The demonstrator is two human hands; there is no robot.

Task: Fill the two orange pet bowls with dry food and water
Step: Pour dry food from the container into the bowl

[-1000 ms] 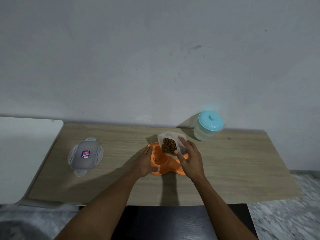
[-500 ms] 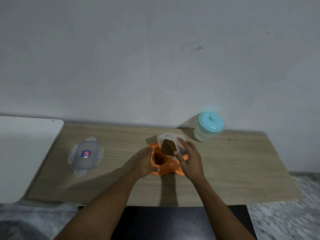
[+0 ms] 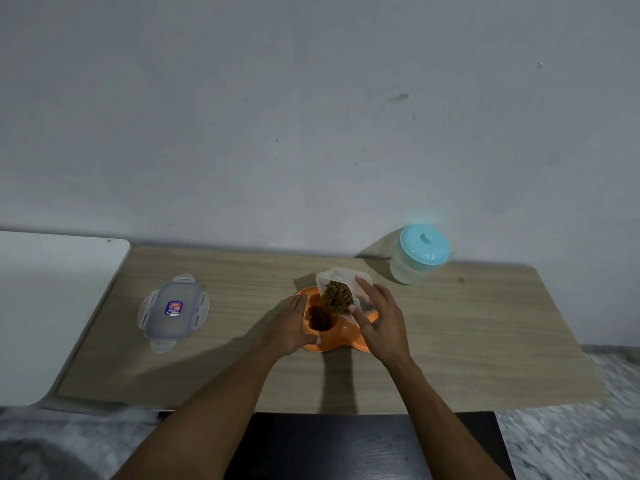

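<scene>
An orange double pet bowl (image 3: 341, 336) sits mid-table. My right hand (image 3: 381, 318) grips a clear plastic container (image 3: 334, 277) holding brown dry food (image 3: 337, 297), tilted down over the left bowl. A heap of kibble (image 3: 318, 319) lies in that left bowl. My left hand (image 3: 292, 325) holds the bowl's left rim, thumb at its front edge. The right bowl is mostly hidden behind my right hand. A clear water jar with a teal lid (image 3: 420, 252) stands at the back right.
The container's clear lid (image 3: 173, 311) with a blue sticker lies flat on the wooden table (image 3: 485, 341) at the left. A white surface (image 3: 52, 299) adjoins the table's left end. A dark object (image 3: 346, 445) sits below the front edge. The wall rises right behind.
The container has tipped further down toward the left bowl, and kibble has poured into it, the heap growing. Both hands stay in nearly the same places.
</scene>
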